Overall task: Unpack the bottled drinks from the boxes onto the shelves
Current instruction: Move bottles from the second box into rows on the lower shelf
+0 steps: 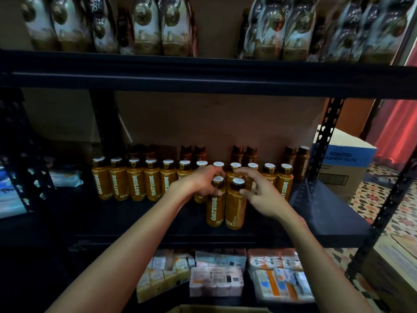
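Observation:
Two orange OATSIDE bottles stand side by side at the front of the dark middle shelf [112, 222]. My left hand [198, 184] grips the neck of the left front bottle [215, 206]. My right hand [259, 193] has its thumb against the shoulder of the right front bottle [235, 206], with its fingers spread loosely above. Behind them a row of several orange bottles [135, 179] runs across the shelf. Several darker brown bottles [243, 154] stand at the back.
Foil bags [149, 26] fill the upper shelf. Wrapped packs [216, 279] lie on the lower shelf. A cardboard box edge [203, 309] shows at the bottom. A blue and white carton [343, 159] sits right of the black upright [320, 145].

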`<control>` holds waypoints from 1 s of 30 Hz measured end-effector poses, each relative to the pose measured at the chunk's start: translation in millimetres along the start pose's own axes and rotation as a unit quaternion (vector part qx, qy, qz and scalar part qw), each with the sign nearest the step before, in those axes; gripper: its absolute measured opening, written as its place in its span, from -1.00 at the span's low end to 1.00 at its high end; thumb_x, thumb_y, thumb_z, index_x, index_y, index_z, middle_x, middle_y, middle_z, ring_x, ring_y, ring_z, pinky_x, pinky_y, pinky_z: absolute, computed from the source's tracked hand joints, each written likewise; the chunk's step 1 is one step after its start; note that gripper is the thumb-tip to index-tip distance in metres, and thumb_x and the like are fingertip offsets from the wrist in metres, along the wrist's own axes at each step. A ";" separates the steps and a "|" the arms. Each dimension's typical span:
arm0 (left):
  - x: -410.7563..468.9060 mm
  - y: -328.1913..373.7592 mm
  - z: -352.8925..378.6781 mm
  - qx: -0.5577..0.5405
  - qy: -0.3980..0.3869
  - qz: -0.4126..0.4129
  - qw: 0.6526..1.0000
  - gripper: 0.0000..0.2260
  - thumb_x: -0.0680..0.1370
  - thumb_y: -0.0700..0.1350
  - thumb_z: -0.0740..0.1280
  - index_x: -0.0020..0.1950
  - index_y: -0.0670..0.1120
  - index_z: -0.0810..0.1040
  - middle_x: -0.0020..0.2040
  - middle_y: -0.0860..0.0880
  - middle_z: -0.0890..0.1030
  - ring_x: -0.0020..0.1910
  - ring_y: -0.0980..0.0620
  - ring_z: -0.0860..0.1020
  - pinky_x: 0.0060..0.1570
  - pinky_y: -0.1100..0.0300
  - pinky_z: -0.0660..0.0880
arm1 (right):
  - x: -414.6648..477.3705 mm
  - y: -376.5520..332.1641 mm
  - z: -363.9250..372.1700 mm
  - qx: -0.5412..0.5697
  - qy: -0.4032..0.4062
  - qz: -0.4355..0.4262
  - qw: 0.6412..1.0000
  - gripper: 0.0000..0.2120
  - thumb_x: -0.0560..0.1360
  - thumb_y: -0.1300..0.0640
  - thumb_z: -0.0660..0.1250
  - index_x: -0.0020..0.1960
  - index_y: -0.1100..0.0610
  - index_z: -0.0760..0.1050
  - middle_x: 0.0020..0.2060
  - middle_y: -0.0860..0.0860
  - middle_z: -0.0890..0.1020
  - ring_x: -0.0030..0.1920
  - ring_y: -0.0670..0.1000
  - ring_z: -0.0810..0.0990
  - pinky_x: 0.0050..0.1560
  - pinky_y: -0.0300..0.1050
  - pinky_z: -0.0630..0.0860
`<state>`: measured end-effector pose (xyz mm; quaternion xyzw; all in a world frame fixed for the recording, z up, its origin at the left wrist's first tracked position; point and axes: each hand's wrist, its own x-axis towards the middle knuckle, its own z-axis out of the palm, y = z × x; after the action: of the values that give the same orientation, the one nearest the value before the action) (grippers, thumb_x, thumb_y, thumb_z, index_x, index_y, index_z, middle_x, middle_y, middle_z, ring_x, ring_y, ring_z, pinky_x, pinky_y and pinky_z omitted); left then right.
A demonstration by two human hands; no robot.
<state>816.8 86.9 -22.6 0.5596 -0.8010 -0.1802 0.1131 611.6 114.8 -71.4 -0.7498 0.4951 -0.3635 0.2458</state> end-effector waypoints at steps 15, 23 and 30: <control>8.7 5.2 -3.0 0.013 -0.027 -0.035 0.999 -0.45 0.48 -0.14 0.50 0.43 0.03 0.41 0.41 -0.05 0.46 0.36 -0.08 0.45 0.26 0.01 0.48 | 10.3 -20.0 -9.8 -0.056 -0.038 0.062 0.996 -0.62 0.62 0.22 0.33 0.36 -0.10 0.53 0.38 -0.09 0.51 0.39 -0.06 0.44 0.25 -0.19 0.37; 8.3 4.9 -1.6 0.018 -0.027 -0.033 0.999 -0.44 0.49 -0.14 0.49 0.44 0.02 0.39 0.42 -0.06 0.45 0.37 -0.10 0.45 0.27 0.01 0.48 | 11.8 -20.7 -10.2 -0.084 -0.029 0.059 0.994 -0.57 0.60 0.20 0.36 0.42 -0.10 0.48 0.42 -0.06 0.47 0.42 0.02 0.43 0.33 -0.10 0.40; 8.4 4.8 -1.8 0.012 -0.033 -0.031 0.999 -0.47 0.50 -0.14 0.48 0.43 0.02 0.40 0.43 -0.07 0.43 0.38 -0.10 0.43 0.29 -0.02 0.47 | 13.5 -17.5 -9.2 -0.112 0.003 0.055 0.992 -0.51 0.49 -0.02 0.50 0.39 -0.12 0.49 0.35 -0.04 0.52 0.31 0.00 0.51 0.29 -0.02 0.48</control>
<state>810.5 80.2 -19.1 0.5794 -0.7887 -0.1919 0.0744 617.5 109.1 -48.9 -0.7429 0.5743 -0.2939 0.1785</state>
